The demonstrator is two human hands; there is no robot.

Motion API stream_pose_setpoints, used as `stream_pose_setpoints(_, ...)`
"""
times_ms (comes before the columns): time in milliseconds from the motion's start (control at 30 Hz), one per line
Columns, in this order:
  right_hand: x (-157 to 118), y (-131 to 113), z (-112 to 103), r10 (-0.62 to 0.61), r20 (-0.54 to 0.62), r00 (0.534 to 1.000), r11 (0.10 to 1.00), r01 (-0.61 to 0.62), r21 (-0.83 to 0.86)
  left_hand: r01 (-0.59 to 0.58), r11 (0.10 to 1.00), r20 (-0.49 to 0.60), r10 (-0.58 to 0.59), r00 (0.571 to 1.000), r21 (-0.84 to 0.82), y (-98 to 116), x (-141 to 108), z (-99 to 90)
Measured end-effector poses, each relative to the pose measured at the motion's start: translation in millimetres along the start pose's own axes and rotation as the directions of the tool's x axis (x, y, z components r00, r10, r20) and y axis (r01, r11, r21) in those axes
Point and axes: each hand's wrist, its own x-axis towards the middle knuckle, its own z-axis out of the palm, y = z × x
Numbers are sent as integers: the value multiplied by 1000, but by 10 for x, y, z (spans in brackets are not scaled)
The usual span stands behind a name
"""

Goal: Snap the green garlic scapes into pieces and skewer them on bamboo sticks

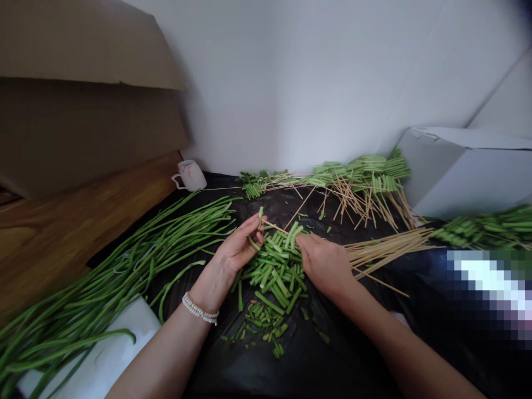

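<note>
Near the middle, my left hand (239, 244), with a beaded bracelet (199, 308) on its wrist, pinches a short green bean piece (260, 213) between its fingertips. A second piece seems to lie against its palm. My right hand (326, 263) is closed around a thin wooden skewer (275, 226), whose far end meets the bean piece at the left fingertips. Whether the tip is through the piece is too small to tell. Under both hands spreads a pile of cut bean pieces (276, 274), with smaller trimmed ends (266, 318) in front.
Long whole beans (166, 238) lie at left, partly over a white object (124, 338). Behind are a mug (191, 175) and skewered beans (361, 169). Bare skewers (382, 247) lie right of my hand. Boxes (91, 116) stand left and right. Black plastic sheeting (233, 366) covers the surface.
</note>
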Motion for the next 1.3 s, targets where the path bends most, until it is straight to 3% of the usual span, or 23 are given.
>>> stream_pose_setpoints(667,4,0,-22,31,51,998,999,-30,-23,4,1000,30,-3,1000,-21,4,-5,9)
stream_pose_setpoints(967,-13,-28,11,26,65,998,999,-25,-23,-55,996,33,52,998,74,-23,-7,22)
stream_pose_setpoints(1300,-20,-31,22,27,56,998,999,-25,-26,8,1000,-18,-7,1000,24,-32,21,6)
